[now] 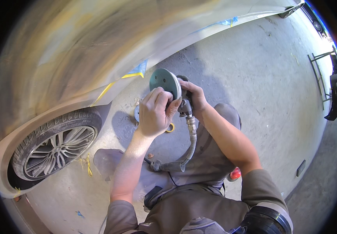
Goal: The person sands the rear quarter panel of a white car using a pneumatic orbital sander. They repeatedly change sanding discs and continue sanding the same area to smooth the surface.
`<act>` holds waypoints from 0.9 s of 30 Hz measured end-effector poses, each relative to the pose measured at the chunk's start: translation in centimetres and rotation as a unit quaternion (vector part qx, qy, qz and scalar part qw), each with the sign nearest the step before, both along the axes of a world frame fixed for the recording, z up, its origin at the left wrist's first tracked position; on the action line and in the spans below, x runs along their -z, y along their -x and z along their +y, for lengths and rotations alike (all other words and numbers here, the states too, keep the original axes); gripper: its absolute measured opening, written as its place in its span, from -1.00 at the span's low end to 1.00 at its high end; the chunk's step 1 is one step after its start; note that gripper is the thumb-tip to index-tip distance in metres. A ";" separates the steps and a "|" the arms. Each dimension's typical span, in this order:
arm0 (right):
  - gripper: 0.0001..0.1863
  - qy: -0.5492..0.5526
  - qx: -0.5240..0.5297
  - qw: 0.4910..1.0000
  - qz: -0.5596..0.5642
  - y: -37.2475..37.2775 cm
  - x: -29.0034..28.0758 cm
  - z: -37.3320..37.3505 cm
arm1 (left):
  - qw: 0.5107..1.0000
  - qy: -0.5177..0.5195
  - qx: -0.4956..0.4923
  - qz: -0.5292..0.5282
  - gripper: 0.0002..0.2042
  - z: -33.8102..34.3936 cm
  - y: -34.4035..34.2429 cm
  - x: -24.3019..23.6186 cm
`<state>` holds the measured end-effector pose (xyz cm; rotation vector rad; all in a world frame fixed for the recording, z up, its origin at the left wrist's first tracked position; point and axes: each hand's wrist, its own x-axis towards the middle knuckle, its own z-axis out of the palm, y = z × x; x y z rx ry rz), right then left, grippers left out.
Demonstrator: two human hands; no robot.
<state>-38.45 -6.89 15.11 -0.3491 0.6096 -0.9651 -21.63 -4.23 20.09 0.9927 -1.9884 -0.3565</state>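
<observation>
My right hand (195, 97) grips the body of an air sander (186, 105) with a hose (192, 144) running down from it. The sander's round pad faces left, with a green holed sanding disc (158, 76) on it. My left hand (154, 113) has its fingers curled against the disc's lower part, the thumb at its rim. Left of my hands is a car body panel (59, 46) with patchy primer and blue and yellow masking tape (135, 72); below it is a wheel (59, 150) in its arch.
The concrete floor (254, 78) carries a yellow tape roll (170, 130), a blue disc (136, 114), tape scraps (85, 162) and a red object (234, 174) by my leg. At the right stand a metal rack (317, 78) and dark bumper parts (336, 97).
</observation>
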 end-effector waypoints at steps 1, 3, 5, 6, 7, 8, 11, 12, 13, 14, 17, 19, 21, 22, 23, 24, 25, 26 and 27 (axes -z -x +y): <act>-0.63 0.013 -0.003 1.000 -0.004 0.0 0.1 -0.1 | 1.000 0.007 0.007 -0.004 -0.74 -0.1 -0.1 0.0; -0.62 0.029 -0.006 0.999 -0.010 0.1 0.3 -0.2 | 1.000 -0.008 0.017 0.005 -0.77 0.0 -0.1 0.2; -0.62 0.036 -0.007 0.999 -0.015 0.2 0.2 -0.3 | 0.999 -0.019 0.021 0.031 -0.79 0.3 -0.2 0.6; -0.62 0.033 -0.010 0.999 -0.013 0.3 0.2 -0.3 | 0.998 -0.027 0.018 0.049 -0.80 0.4 -0.1 0.8; -0.62 0.031 -0.013 0.999 -0.010 0.4 0.1 -0.3 | 0.997 -0.051 0.012 0.057 -0.81 0.5 0.0 1.1; -0.61 0.029 -0.015 0.999 -0.008 0.5 0.0 -0.3 | 0.996 -0.043 0.010 0.080 -0.81 0.6 0.1 1.3; -0.61 0.033 -0.022 0.999 -0.002 0.6 -0.2 -0.2 | 0.989 -0.073 -0.005 0.128 -0.79 0.8 0.5 1.5; -0.61 0.041 -0.020 0.999 -0.006 0.7 -0.3 -0.2 | 0.988 -0.075 -0.021 0.133 -0.78 0.9 0.6 1.5; -0.60 0.049 -0.017 0.999 -0.010 0.7 -0.3 -0.2 | 0.986 -0.077 -0.033 0.141 -0.77 0.9 0.8 1.5; -0.60 0.062 -0.020 0.998 -0.023 0.7 -0.3 -0.2 | 0.985 -0.064 -0.029 0.157 -0.77 1.0 0.9 1.5; -0.58 0.065 -0.013 0.998 -0.002 0.6 -0.2 -0.3 | 0.971 -0.076 -0.095 0.207 -0.71 1.4 1.2 2.1; -0.55 0.062 -0.002 0.998 0.025 0.6 -0.2 -0.3 | 0.954 -0.118 -0.137 0.238 -0.70 1.6 1.2 3.0; -0.53 0.056 0.012 0.997 0.048 0.9 -0.3 0.0 | 0.962 -0.099 -0.123 0.224 -0.70 1.6 0.7 4.3; -0.53 0.063 0.024 0.997 0.047 1.1 -0.4 0.2 | 0.963 -0.104 -0.129 0.214 -0.70 1.7 -0.1 4.7; -0.52 0.030 0.016 0.996 0.086 1.3 -0.5 0.4 | 0.970 -0.092 -0.139 0.177 -0.70 1.7 -0.9 5.1; -0.51 0.027 0.008 0.996 0.086 1.6 -0.6 0.7 | 0.934 -0.119 -0.230 0.247 -0.71 1.7 -1.8 5.4; -0.51 -0.010 -0.002 0.994 0.109 1.9 -0.6 0.9 | 0.886 -0.164 -0.307 0.307 -0.73 1.5 -3.3 5.4; -0.52 -0.028 -0.017 0.994 0.104 2.4 -0.6 1.0 | 0.815 -0.237 -0.386 0.361 -0.75 1.4 -4.9 5.2; -0.53 -0.057 -0.008 0.988 0.144 2.6 -0.5 1.1 | 0.852 -0.157 -0.397 0.302 -0.74 1.7 -7.2 4.5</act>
